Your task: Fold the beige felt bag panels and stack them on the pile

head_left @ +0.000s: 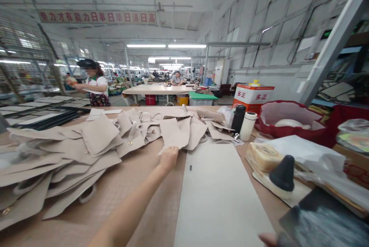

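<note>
My left hand (169, 158) reaches forward over the table, its fingers closed on the near edge of a beige leather-like panel (175, 131). That panel is partly raised from a row of similar pieces. Only a blurred bit of my right hand (267, 238) shows at the bottom edge, beside a long pale sheet (215, 193); its grip is hidden. A small dark tab (190, 168) lies on the sheet. To the left spreads a heap of beige panels (83, 162), some with loop straps and gold-coloured metal fittings.
A black bottle (238, 119) and a white bottle (248, 126) stand at right, near a red basket (291, 118). Closer are a yellowish block (265, 155) and a dark cone (284, 174). A co-worker (96, 83) stands at far left; another person (177, 78) is behind the far table (150, 89).
</note>
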### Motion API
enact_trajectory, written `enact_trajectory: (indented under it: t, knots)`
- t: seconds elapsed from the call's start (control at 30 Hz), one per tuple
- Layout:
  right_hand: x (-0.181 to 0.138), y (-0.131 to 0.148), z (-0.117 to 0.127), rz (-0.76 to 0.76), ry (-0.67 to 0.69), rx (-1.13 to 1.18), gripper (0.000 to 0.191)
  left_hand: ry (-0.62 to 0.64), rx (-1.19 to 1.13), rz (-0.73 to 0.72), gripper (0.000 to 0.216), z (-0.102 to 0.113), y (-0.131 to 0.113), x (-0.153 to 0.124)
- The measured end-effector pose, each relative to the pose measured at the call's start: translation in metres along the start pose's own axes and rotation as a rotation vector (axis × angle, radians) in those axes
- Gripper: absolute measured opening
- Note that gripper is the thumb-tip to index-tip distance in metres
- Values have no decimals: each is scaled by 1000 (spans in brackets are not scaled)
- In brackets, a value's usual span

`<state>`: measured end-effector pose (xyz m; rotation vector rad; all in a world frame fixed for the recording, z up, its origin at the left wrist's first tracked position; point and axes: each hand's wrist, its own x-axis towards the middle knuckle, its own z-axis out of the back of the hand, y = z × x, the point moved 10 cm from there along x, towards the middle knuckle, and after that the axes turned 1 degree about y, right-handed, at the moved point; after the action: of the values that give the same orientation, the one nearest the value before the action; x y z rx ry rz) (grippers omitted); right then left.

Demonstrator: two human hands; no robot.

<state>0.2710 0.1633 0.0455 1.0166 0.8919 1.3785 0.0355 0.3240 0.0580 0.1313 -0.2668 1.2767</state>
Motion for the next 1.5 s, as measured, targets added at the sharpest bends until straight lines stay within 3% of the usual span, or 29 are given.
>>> enact_trajectory:
  t: [0.13,0.23,0.3,0.37,0.53,0.67,0.73,0.83,0.97,1.07,1.17,1.33,1.5]
  knots:
    - [22,-45,-57,-216,109,346,31,-42,25,-176,29,23,-33,-82]
    - [31,-71,-102,-351,134,577,41,-246,-31,-482,30,45,-84,-165]
    - [30,-86,-122,-408,136,670,39,-330,-84,-591,27,47,-107,-205]
    - [22,-99,-134,-453,138,708,37,-387,-164,-589,28,39,-118,-224]
    - [-1,-110,-140,-499,207,680,28,-446,-362,-455,28,4,-118,-237]
    - [-11,-98,-147,-493,349,667,28,-216,-518,-400,13,-13,-113,-234]
    - [-16,-90,-152,-489,404,678,28,-37,-679,-169,15,-18,-93,-219]
    - [-25,-74,-157,-457,438,700,28,151,-844,310,22,-29,-56,-204]
    - [-33,-43,-159,-356,508,718,34,295,-1098,578,36,-46,-51,-199]
    - [-35,-25,-158,-269,568,668,32,354,-1326,631,45,-55,-61,-203]
    - [-36,-26,-157,-268,563,604,29,367,-1425,641,44,-57,-64,-207]
    - [-40,-30,-158,-314,539,547,21,358,-1179,684,24,-53,-54,-214]
    - [-40,-13,-146,-279,457,455,12,348,-879,536,23,-25,-57,-205]
